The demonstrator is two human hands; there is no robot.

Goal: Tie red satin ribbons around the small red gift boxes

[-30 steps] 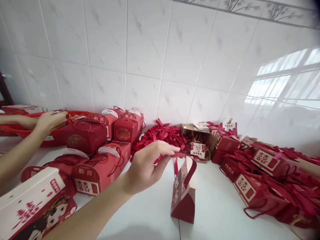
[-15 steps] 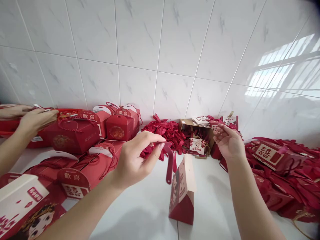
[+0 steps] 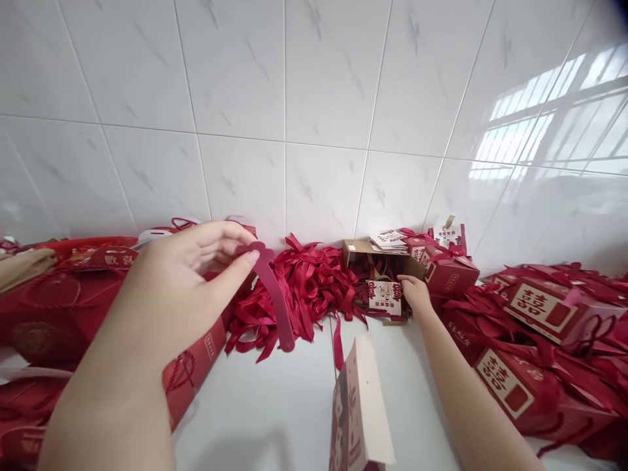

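My left hand (image 3: 196,288) pinches a dark red strap (image 3: 275,294) by its scalloped end between thumb and fingers. The strap hangs down, a small hole near its lower end. Farther off, my right hand (image 3: 416,294) reaches to the right side of an open cardboard carton (image 3: 415,265). Its fingers are bent together at the edge of a printed white-and-red card (image 3: 384,298) at the carton's front. Whether they grip the card is hidden. Below, between my arms, stands a red gift box (image 3: 349,412) with a raised cream flap, cut off by the picture's bottom.
A heap of red ribbons (image 3: 314,281) lies against the tiled wall (image 3: 324,176). Red gift boxes (image 3: 49,314) crowd the left, partly behind my left arm. More ribboned boxes (image 3: 540,307) are stacked at the right. Another person's forearm (image 3: 24,268) shows at the left edge.
My right hand has moved down and forward from the air to the carton's card. My left hand still holds the strap and appears nearer and farther left. The view has shifted.
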